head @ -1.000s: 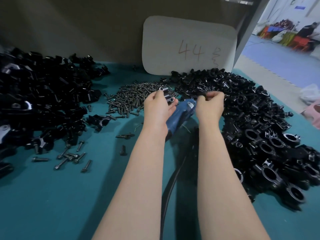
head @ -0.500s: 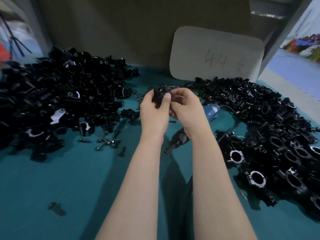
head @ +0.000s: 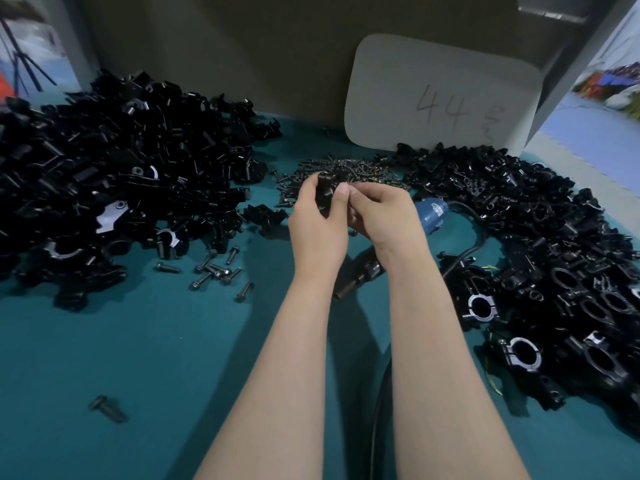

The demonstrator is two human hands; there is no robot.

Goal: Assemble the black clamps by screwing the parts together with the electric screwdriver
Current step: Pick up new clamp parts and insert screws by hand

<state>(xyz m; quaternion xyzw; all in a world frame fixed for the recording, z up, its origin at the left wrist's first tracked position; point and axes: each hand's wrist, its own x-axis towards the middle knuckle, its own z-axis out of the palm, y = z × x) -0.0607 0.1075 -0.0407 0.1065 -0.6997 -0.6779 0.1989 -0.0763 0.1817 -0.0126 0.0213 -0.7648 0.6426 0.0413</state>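
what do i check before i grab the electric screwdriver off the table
1. Clamp part gripped by the left hand: ok.
2. Part's alignment: cannot tell, hidden in the grip.
3. Right hand free for the tool: not ok, its fingers curl at the part.
4. Electric screwdriver within reach, lying under the right wrist: ok.
5. Cable free of the clamp pile: cannot tell.
6. Screw pile stocked: ok.

dim overall | daylight far right (overexposed) | soft shadows under arms | edges bowed, blurred
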